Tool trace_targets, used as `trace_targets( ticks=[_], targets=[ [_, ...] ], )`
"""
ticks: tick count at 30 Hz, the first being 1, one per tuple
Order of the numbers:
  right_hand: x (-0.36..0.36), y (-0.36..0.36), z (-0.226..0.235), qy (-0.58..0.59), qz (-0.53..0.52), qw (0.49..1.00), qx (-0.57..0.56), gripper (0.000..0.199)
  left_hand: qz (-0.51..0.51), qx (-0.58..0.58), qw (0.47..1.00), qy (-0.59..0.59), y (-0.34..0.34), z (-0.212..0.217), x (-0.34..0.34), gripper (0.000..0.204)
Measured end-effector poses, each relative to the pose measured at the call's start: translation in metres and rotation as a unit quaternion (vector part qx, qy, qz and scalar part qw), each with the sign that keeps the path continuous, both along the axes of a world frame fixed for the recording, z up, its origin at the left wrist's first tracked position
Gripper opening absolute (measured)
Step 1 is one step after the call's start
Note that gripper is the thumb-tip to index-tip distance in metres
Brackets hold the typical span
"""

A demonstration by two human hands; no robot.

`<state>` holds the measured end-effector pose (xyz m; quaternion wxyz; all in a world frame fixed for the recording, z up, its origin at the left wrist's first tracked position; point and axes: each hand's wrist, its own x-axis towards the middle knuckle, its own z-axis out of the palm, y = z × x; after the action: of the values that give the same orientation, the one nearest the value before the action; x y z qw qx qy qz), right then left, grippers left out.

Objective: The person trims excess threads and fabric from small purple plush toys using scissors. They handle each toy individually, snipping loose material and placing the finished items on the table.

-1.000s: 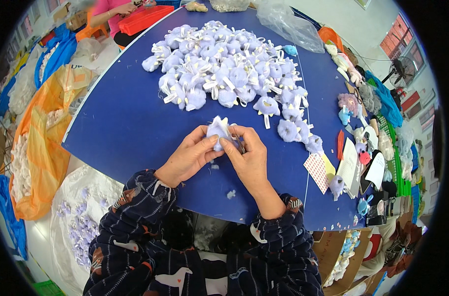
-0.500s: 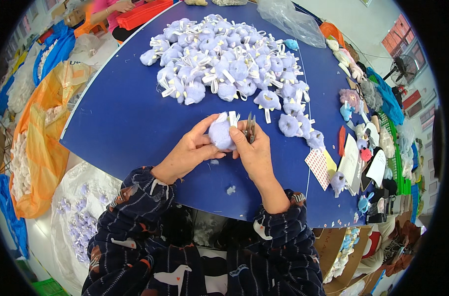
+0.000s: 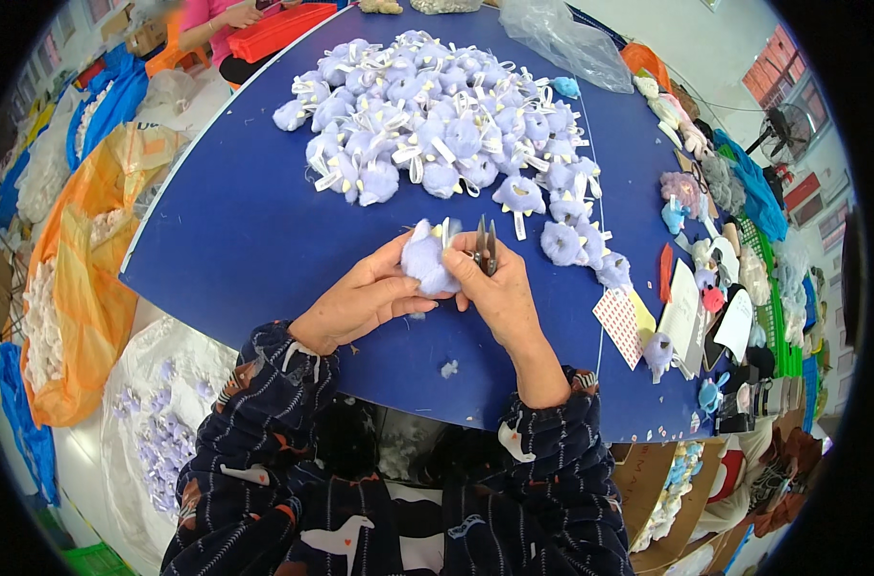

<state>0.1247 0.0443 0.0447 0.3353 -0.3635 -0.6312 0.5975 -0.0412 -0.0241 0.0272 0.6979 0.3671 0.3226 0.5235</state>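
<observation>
A lavender plush piece with a white ribbon tag is held between both hands over the blue table. My left hand grips it from the left, fingers closed around its side. The thumb of my right hand presses on its upper right side near the tag. Dark thread snips are also tucked in my right hand, blades pointing away from me. Beyond the hands lies a large heap of similar lavender plush pieces, many with white tags and small yellow points.
An orange sack and a clear bag of small lavender pieces stand at the left. On the right lie a red-dotted sheet, a red pen-like item and small toys. A person in pink sits far left beside a red tray.
The plush piece has shifted slightly left and turned in my fingers. The snips have tilted, their two blades now showing apart. The heap has not moved.
</observation>
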Motion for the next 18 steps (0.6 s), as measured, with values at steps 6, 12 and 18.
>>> trace_targets(
  ticks=[6, 12, 18],
  targets=[
    [-0.005, -0.009, -0.011, -0.024, 0.000, 0.994, 0.111, 0.019, 0.073, -0.014, 0.995, 0.070, 0.006, -0.008, 0.007, 0.044],
    [0.016, 0.031, -0.018, -0.053, -0.188, 0.950, 0.242, 0.036, 0.095, 0.210, 0.918, -0.324, -0.012, 0.006, -0.014, 0.063],
    [0.031, 0.078, -0.056, -0.404, -0.272, 0.796, 0.360, 0.026, -0.105, 0.175, 0.932, -0.300, -0.001, -0.008, -0.025, 0.061]
  ],
)
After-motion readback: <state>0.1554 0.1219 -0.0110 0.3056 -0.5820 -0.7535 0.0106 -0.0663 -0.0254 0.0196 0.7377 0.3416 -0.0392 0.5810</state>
